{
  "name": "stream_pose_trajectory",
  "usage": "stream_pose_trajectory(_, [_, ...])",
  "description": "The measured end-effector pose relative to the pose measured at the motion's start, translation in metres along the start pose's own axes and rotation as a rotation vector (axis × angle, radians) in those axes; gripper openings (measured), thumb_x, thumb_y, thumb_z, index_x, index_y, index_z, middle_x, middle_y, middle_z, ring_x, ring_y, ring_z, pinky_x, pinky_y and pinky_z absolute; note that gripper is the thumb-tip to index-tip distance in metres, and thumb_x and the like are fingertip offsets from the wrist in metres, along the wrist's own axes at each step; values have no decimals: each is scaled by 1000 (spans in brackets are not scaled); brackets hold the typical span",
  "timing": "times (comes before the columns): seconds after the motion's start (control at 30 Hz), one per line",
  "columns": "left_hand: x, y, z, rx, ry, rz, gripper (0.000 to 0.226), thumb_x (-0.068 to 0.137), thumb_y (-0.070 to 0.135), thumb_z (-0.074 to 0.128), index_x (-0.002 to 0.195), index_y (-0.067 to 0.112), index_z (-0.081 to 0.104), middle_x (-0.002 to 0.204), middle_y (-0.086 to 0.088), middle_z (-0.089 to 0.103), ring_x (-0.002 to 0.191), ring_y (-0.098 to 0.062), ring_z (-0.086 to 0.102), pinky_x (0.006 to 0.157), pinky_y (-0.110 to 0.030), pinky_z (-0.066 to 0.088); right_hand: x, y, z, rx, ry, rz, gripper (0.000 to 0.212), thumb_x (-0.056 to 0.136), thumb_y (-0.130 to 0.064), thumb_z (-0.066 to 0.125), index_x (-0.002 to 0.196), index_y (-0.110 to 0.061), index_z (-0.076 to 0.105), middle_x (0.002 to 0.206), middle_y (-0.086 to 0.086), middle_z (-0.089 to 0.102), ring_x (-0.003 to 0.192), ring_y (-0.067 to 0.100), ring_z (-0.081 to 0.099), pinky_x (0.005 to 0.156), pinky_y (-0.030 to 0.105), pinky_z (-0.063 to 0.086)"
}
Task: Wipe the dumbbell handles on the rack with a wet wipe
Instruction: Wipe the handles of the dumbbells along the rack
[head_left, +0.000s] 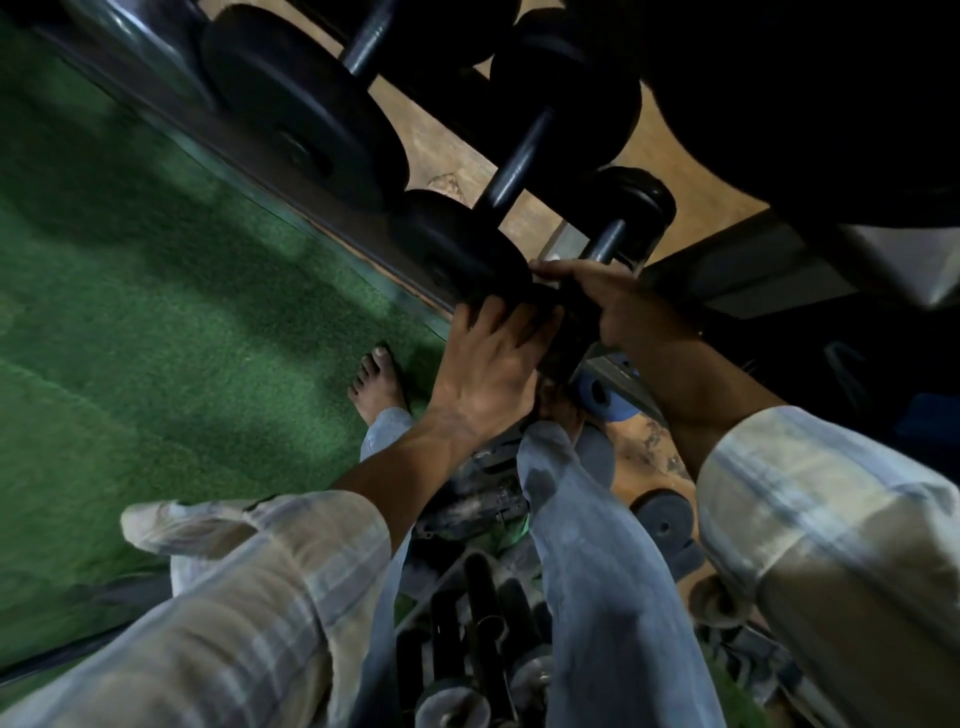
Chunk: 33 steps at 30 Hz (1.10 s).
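Head view, tilted; dim light. The rack (332, 228) runs as a dark rail from 10 o'clock down toward the centre, with dumbbells laid across it.

Nearest dumbbell (618, 228): its bare handle shows at about 1 o'clock from the hands, with a black end weight beyond it. The near end is hidden under the hands.

Right hand (618, 306): fingers curled over the near part of that handle, knuckles up. Probably wrapped there so a wipe can be drawn along the bar. No wipe is visible; if present, it is hidden inside the grip.

Left hand (493, 358): fingers spread and laid on the dark near weight (462, 249), at 9 o'clock from the right hand. Judged to be a bracing hold, so the dumbbell does not roll on the rack during rubbing.

A second handle (519, 161) and a third (369, 41) lie further along toward 12 o'clock, untouched.

Below, at 6 o'clock: loose bars and plates (478, 623) on the floor. Green turf (156, 312) at 9 o'clock, bare foot (376, 384) on it.
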<state>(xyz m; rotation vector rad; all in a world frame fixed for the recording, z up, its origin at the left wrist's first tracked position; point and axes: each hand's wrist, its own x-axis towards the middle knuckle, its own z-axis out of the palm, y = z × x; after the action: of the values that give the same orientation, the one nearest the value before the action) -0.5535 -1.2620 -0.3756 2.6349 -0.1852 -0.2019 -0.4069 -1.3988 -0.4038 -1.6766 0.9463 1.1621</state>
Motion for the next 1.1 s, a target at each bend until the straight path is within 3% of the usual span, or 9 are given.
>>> stream_pose_trajectory(0.07, [1, 4, -3, 11, -38, -29, 64, 77, 21, 62, 140, 17, 58, 131, -10, 62, 108, -38, 50, 86, -48, 40, 15, 8, -4, -6, 106, -62, 74, 57, -32, 98, 117, 1, 70, 108, 20, 76, 86, 35, 77, 79, 51, 64])
stream_pose_trajectory(0.17, [2, 6, -5, 15, -80, -58, 64, 77, 24, 62, 140, 14, 58, 131, -10, 62, 107, -38, 51, 87, -49, 41, 12, 10, 1, -17, 192, -127, 106, 42, -45, 93, 133, -5, 57, 114, 21, 71, 94, 37, 74, 81, 48, 64])
stream_pose_trajectory(0.33, [1, 3, -6, 53, -103, -31, 70, 75, 22, 66, 143, 12, 54, 131, -10, 62, 107, -36, 48, 87, -48, 41, -10, 3, 13, -258, 393, -267, 109, 80, -32, 83, 156, -3, 10, 153, 17, 38, 131, 37, 50, 95, 40, 56])
stream_pose_trajectory(0.43, [1, 0, -6, 56, -93, -14, 70, 75, 22, 66, 143, 12, 54, 129, -10, 62, 106, -37, 49, 88, -49, 41, -17, 10, 14, -308, 548, -415, 87, 75, -29, 87, 136, -5, 30, 135, 17, 47, 113, 33, 56, 64, 27, 48])
stream_pose_trajectory(0.6, [1, 0, -4, 42, -77, -3, 68, 77, 23, 59, 145, 14, 53, 131, -10, 61, 106, -35, 46, 87, -47, 39, -30, 15, 9, -601, 703, -683, 42, 66, -36, 87, 93, -25, 56, 108, 8, 62, 84, 24, 57, 63, 30, 37])
stream_pose_trajectory(0.77, [0, 0, -6, 24, -105, -11, 69, 81, 29, 36, 147, 13, 50, 132, -11, 61, 107, -37, 47, 89, -48, 39, -26, 14, -1, -753, 695, -772, 17, 72, -43, 69, 70, -28, 61, 94, 4, 69, 83, 23, 66, 67, 29, 48])
stream_pose_trajectory(0.93, [-4, -1, -3, 55, -144, 9, 76, 82, 24, 48, 155, 8, 37, 134, -12, 57, 106, -36, 48, 86, -48, 39, -28, 5, -17, -979, 871, -1056, 19, 85, -16, 57, 100, -9, 65, 93, 15, 64, 82, 35, 60, 62, 34, 31])
stream_pose_trajectory(1.0, [-4, -1, -2, 49, -140, 9, 74, 83, 24, 46, 155, 8, 38, 133, -13, 57, 104, -36, 50, 85, -47, 40, -24, 1, -27, -1071, 921, -1093, 31, 94, -14, 52, 123, -8, 63, 104, 20, 63, 90, 40, 60, 69, 42, 42])
stream_pose_trajectory(1.1, [-1, -1, -3, 31, -138, 8, 71, 83, 24, 39, 153, 7, 41, 132, -14, 58, 103, -37, 52, 84, -48, 41, -23, 1, -24, -1077, 862, -1099, 32, 102, -16, 50, 130, -13, 63, 115, 18, 63, 100, 42, 61, 75, 47, 49])
